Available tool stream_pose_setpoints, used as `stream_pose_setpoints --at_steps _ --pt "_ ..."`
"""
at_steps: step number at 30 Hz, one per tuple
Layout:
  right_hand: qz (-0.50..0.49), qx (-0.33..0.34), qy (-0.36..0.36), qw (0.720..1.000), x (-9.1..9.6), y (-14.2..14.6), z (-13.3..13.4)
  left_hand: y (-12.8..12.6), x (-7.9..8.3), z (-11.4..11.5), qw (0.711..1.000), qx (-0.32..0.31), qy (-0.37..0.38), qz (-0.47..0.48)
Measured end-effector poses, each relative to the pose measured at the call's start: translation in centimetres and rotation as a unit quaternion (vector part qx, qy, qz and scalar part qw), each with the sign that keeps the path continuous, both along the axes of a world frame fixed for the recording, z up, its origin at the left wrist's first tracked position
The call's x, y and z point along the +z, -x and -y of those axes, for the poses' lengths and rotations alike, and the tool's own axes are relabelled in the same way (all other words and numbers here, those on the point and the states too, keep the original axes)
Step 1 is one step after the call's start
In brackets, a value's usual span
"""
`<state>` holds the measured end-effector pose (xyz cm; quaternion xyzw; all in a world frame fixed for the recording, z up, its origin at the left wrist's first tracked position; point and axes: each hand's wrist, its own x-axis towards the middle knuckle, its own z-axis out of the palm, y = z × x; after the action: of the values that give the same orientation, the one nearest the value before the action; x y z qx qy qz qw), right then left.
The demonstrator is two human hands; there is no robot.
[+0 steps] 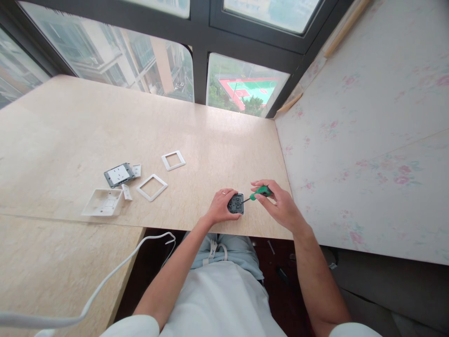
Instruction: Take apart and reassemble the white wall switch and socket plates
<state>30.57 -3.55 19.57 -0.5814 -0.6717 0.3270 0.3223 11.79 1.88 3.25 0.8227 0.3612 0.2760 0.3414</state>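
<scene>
My left hand (223, 206) grips a dark grey socket module (237, 204) by its edges, near the front edge of the counter. The module's back, with its terminals, faces up. In my right hand (277, 202) is a screwdriver with a green handle (261, 192). Its thin shaft slants down to the left, and the tip meets or nearly meets the module's right part; exact contact is too small to tell. A second socket module (119, 175) with a white face lies farther left. Two white frames (173, 160) rest between it and my hands.
A white mounting box (102, 203) sits at the left, with small white packets (126, 192) beside it. A white cable (105, 280) runs along the lower left. The counter (224, 135) meets windows behind and a floral-papered wall (365, 154) at right.
</scene>
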Motion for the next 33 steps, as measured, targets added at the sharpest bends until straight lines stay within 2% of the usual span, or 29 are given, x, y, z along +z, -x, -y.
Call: stream_pose_setpoints --at_steps 4,9,14,17,20,22,24,28,33 --pt "0.121 -0.037 -0.053 0.991 0.3 0.8 -0.4 0.0 0.0 0.0 1.000 0.001 -0.001 -0.001" --pt "0.299 -0.077 -0.151 0.939 0.3 1.9 -0.8 0.0 0.1 0.0 1.000 -0.002 0.002 0.001" --pt "0.355 -0.113 -0.135 0.918 0.5 2.6 -1.1 0.0 -0.1 0.1 1.000 -0.002 -0.004 0.001" --pt "0.291 -0.086 -0.117 0.946 0.4 2.5 -1.2 0.0 -0.3 0.1 1.000 0.004 -0.002 -0.005" --pt "0.162 0.011 -0.128 0.978 -0.1 2.4 -1.1 -0.1 -0.3 0.1 1.000 0.003 0.000 0.000" --pt "0.092 0.071 -0.127 0.985 -0.2 2.4 -1.1 -0.1 -0.3 0.1 1.000 0.004 0.001 0.002" --pt "0.053 0.094 -0.104 0.989 -0.1 2.5 -1.1 -0.1 -0.2 0.1 1.000 0.006 0.002 0.001" --pt "0.055 0.083 -0.027 0.995 0.8 2.0 -1.1 -0.1 -0.1 0.2 1.000 0.005 -0.001 0.005" --pt "0.063 0.138 0.031 0.988 1.5 0.3 -0.9 0.0 0.1 0.1 1.000 0.007 0.006 0.002"
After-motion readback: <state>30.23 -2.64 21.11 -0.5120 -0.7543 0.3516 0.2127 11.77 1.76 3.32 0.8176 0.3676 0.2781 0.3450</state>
